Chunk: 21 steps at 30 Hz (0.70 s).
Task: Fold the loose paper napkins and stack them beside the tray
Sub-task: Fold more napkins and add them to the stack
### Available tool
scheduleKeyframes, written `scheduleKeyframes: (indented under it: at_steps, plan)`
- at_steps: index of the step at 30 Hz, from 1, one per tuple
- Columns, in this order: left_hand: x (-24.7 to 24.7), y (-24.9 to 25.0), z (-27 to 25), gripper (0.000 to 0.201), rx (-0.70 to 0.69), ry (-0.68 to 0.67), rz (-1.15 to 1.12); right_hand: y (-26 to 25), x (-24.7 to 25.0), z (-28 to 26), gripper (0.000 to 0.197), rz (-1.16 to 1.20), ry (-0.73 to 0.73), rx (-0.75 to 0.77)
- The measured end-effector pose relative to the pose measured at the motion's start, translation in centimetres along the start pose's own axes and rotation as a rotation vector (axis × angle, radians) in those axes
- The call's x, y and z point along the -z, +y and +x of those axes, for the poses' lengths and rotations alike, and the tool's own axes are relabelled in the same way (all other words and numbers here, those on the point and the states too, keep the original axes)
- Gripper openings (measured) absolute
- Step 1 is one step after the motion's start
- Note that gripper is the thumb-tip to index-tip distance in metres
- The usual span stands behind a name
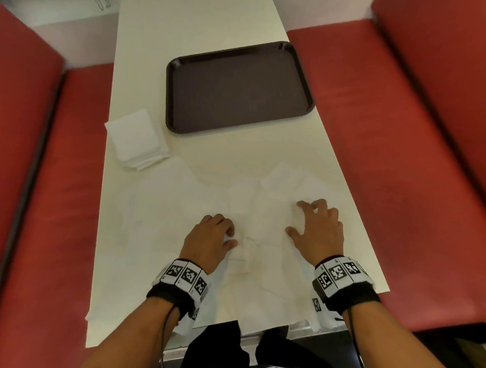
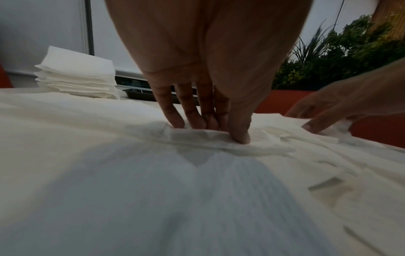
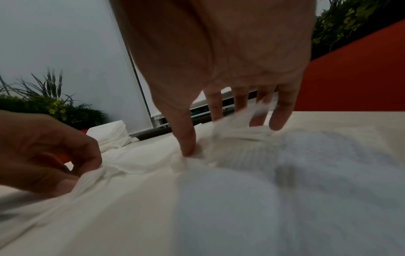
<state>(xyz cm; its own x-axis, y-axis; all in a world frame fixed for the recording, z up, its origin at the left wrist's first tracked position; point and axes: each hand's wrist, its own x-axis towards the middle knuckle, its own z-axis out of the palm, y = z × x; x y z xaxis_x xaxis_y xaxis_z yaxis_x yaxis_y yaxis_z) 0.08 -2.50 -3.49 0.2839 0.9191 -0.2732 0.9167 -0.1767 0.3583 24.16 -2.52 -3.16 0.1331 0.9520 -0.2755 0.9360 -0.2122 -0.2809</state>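
Observation:
Several loose white paper napkins (image 1: pixel 177 208) lie spread over the near half of the white table (image 1: pixel 190 22). My left hand (image 1: pixel 230 238) pinches a raised fold of one loose napkin (image 2: pixel 197 136) between thumb and curled fingers. My right hand (image 1: pixel 297 219) rests on a neighbouring crumpled napkin (image 3: pixel 238 136), fingers spread and thumb pressing down. A stack of folded napkins (image 1: pixel 137 139) sits by the table's left edge, just left of the dark brown tray's (image 1: pixel 240 88) near corner. The tray holds nothing.
Red padded benches (image 1: pixel 409 166) run along both sides of the narrow table. Some napkins overhang the table's near edge (image 1: pixel 197 321). Green plants (image 2: pixel 339 57) stand beyond the right bench. The far table end past the tray is bare.

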Motion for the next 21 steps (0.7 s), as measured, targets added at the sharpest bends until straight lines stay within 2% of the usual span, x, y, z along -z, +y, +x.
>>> scheduleKeyframes:
  at_steps: [2, 7, 10, 13, 15, 16, 18, 19, 21]
  plan:
    - [0.1, 0.2, 0.2, 0.021, 0.015, -0.011, 0.011, -0.3, 0.2, 0.1, 0.056, 0.113, 0.014, 0.000]
    - [0.0, 0.3, 0.3, 0.019, 0.039, -0.008, 0.020, -0.4, 1.3, 0.0, 0.072, 0.679, 0.096, -0.035]
    - [0.1, 0.5, 0.3, 0.019, 0.039, 0.000, 0.015, -0.9, 3.1, -0.3, 0.070, 0.935, 0.163, -0.078]
    - [0.7, 0.9, 0.2, 0.023, 0.026, -0.006, 0.068, -1.8, 6.4, -1.3, 0.068, 1.009, 0.129, 0.049]
    - [2.0, 1.7, 0.0, 0.032, -0.011, 0.119, 0.040, -2.4, 9.3, -2.1, 0.071, 1.038, 0.060, 0.222]
    - [3.2, 2.4, 0.0, 0.035, -0.022, 0.242, -0.062, -2.6, 10.8, -2.4, 0.071, 1.055, 0.021, 0.299]
    - [6.2, 4.0, 0.2, 0.037, -0.019, 0.476, -0.428, -3.1, 13.1, -2.7, 0.068, 1.175, -0.031, 0.385]
    - [8.0, 5.0, 0.2, 0.036, 0.005, 0.489, -0.665, -3.3, 13.9, -2.7, 0.064, 1.301, -0.042, 0.396]
    - [11.0, 7.5, -0.2, 0.045, 0.007, 0.338, -1.104, -3.5, 14.8, -2.6, 0.056, 1.577, -0.045, 0.369]
